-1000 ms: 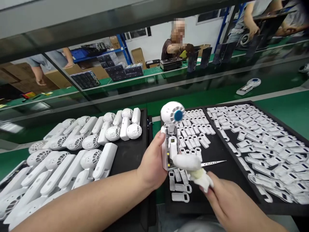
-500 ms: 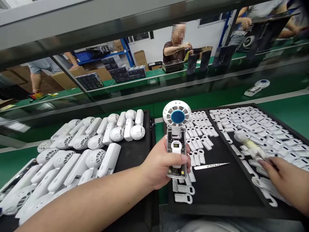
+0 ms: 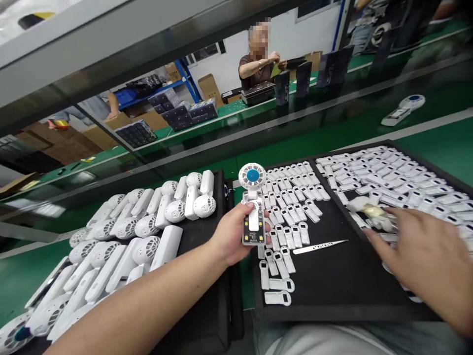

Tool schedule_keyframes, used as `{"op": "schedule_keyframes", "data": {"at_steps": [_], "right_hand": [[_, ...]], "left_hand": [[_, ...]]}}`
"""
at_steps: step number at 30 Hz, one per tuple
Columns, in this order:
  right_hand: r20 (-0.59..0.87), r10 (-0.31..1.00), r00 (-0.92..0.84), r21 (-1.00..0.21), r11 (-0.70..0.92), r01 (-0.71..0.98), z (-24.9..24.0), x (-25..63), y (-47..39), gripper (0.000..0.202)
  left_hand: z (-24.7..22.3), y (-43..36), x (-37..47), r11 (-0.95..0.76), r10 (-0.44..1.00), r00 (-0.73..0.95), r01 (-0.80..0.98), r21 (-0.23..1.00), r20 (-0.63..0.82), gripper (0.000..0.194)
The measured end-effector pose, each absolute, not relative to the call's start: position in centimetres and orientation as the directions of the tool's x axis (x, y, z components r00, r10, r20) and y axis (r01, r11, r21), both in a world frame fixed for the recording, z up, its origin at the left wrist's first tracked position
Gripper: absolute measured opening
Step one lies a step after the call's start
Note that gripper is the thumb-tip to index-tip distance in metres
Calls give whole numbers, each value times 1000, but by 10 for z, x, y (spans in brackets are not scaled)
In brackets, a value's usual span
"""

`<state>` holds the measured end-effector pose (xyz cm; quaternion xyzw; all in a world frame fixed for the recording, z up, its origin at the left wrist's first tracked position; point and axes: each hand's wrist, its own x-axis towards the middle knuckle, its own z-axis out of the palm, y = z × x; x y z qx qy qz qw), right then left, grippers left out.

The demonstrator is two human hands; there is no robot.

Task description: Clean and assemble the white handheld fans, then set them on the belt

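Since half a second ago, the fan (image 3: 253, 223) has drawn farther from the head camera in the left grip (image 3: 234, 234), and the right grip (image 3: 424, 256) has come round with its fingers fanned wider over the right tray (image 3: 432, 165). The left grip is closed on the fan's handle, thumb across its front, so the fan stands upright with its blue-centred head clear above the fingers. The right grip is blurred: thumb and fingers are parted, with a wad (image 3: 374, 211) at their tips, and whether they pinch it cannot be told.

Below the left grip runs the narrow gap between the left tray (image 3: 199, 259) and the middle tray (image 3: 340, 281). To its left, white fans (image 3: 118, 227) crowd the left tray, but a bare black strip lies beside the wrist, up to the tray's edge. Just right of the left grip, covers (image 3: 280, 264) line the middle tray. Beyond them lie tweezers (image 3: 320, 247), between the two grips; the widest bare room spreads below these, reaching the tray's near edge. Under the right grip there is little space, as covers fill the right tray to its divider. Well beyond that grip, a spare fan (image 3: 403, 109) rests on the table (image 3: 456, 140).
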<state>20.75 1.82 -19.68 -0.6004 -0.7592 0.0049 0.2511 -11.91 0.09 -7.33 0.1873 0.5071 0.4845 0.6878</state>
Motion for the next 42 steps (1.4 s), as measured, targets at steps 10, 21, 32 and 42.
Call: {"op": "schedule_keyframes", "data": {"at_steps": [10,21,32,42], "right_hand": [[53,840,-541,-302,530,793,-175,117,31,54],[-13,711,-703,-348,656,670,-162,123,49,43],[144,781,-608,-538,578,614,-167,145,43,31],[128,877,-463,-723,402,562,-183,159,22,28]], "left_hand": [[-39,92,-181,138,889,-456,364,921,46,77],[-52,27,-223,216,972,-230,950,-228,-39,69],[18,5,-214,319,802,-518,792,522,296,89],[-45,23,-209,438,898,-435,898,42,-69,85]]}}
